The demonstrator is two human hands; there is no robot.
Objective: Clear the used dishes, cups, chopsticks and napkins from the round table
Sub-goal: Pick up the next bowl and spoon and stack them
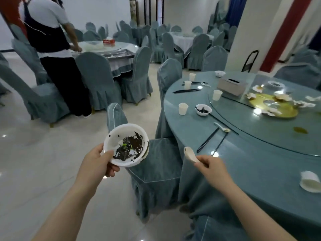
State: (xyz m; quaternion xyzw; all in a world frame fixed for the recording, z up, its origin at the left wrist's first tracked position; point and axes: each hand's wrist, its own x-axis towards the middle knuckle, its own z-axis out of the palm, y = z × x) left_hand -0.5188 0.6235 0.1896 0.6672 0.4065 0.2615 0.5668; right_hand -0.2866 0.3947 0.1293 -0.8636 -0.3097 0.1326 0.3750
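My left hand [98, 161] grips a white bowl [126, 144] smeared with dark sauce, held over a covered chair. My right hand [211, 165] pinches a white spoon [191, 154] at the round table's [251, 167] near edge. On the table lie black chopsticks [207, 140], another spoon [222, 127], a dirty bowl [203, 110], paper cups [183, 108], a tipped cup [310, 181] and crumpled napkins [271, 112] on the glass turntable [278, 129].
A tissue box [231, 86] stands on the turntable. Covered chairs [154, 173] crowd the table's left side. A person in a dark apron [50, 49] works at another table behind, with a metal tray [118, 53]. Tiled floor lies between.
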